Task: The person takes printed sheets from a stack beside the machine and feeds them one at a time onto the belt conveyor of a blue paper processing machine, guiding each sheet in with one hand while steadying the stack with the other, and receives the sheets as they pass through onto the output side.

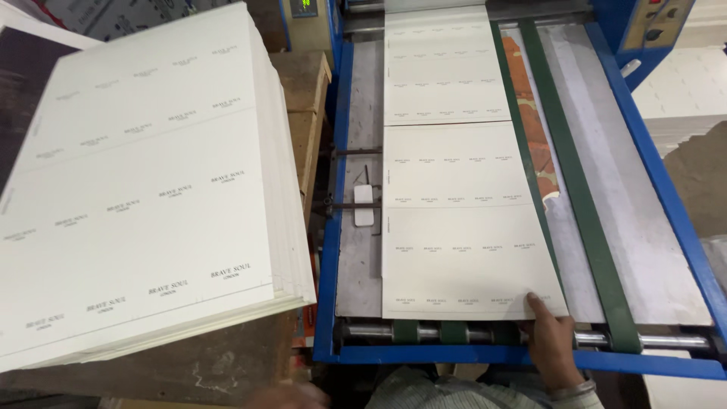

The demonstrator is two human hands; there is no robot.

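— What are your hands doing?
— My right hand (551, 341) is pressing open fingers on the cream printed card sheet (468, 257), beside the green conveyor belt (583, 212). My left hand (291, 395) is blurred; I cannot tell.
— The risk?
— The belt may be catching my fingers, or skewing the sheet.

A thick stack of cream rectangular card sheets printed with rows of small dark labels (144, 189) is seen at the left, tilted. Three matching cream label sheets (454, 189) are laid end to end on the blue-framed feed table. A small green-lit display screen (304, 7) is set at the top edge, and a control panel with coloured buttons (657, 21) at the upper right.
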